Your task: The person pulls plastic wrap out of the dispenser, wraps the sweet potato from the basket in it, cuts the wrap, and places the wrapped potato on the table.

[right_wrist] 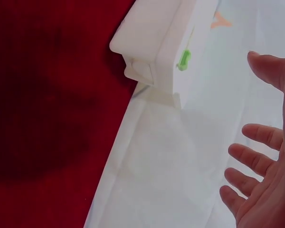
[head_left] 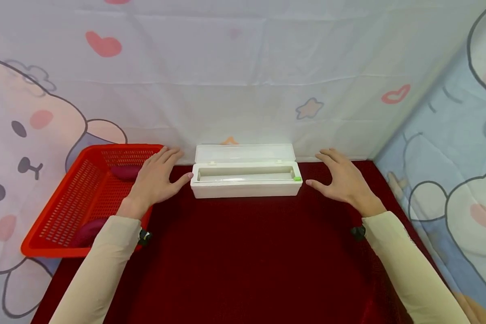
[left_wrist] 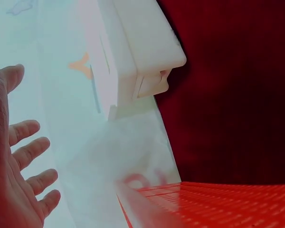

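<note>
Though depth is unclear, the box (head_left: pixel 246 189) lies between both grips (head_left: pixel 155 180) (head_left: pixel 342 181).

Dark red cloth-topped counter (head_left: pixel 243 256) lay below left grip (head_left: pixel 155 177) and right grip (head_left: pixel 342 180). White heart-printed backdrop (head_left: pixel 267 58) hung beyond both; cartoon animal (head_left: pixel 36 148) showed left of left grip, blue-toned side sheet (head_left: pixel 433 135) right of right grip.
</note>
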A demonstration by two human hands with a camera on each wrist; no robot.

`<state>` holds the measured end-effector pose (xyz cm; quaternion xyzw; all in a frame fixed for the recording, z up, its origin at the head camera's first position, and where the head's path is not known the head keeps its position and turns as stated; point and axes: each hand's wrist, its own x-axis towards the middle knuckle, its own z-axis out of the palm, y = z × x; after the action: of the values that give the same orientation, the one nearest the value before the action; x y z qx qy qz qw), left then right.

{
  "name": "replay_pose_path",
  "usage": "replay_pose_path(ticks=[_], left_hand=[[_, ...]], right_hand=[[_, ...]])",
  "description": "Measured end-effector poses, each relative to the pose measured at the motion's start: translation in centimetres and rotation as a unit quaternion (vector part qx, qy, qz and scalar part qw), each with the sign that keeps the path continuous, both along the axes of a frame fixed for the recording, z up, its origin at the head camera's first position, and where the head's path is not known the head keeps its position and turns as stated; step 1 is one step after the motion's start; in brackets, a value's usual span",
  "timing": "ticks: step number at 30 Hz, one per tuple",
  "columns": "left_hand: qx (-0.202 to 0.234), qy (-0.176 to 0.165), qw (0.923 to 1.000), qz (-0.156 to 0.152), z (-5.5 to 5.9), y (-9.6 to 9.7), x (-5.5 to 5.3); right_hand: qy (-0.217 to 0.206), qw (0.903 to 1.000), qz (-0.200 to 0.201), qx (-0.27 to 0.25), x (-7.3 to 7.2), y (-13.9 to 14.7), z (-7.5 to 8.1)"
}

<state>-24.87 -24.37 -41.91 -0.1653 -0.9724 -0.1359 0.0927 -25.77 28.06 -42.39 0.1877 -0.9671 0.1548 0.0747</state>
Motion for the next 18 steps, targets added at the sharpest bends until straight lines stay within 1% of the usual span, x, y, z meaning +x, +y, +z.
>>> replay_pose_path(ticks=[10,15,18], left_hand=[[0.01,0.01,0.9996,-0.024,-0.8,0.5,0.2],[0.013,0.02,0.999,-0.037,-1.4,0.7,0.3],[0.014,0.025,0.9988,-0.041,-1.6,0.9,0.4]], right_hand=[[-0.013,0.9999,0.007,-0.006,0.2,-0.7,-0.4],[-0.02,0.9997,0.007,-0.011,0.3,-1.0,-0.8],[-0.017,0.9997,0.009,-0.013,0.4,-1.2,-1.1]])
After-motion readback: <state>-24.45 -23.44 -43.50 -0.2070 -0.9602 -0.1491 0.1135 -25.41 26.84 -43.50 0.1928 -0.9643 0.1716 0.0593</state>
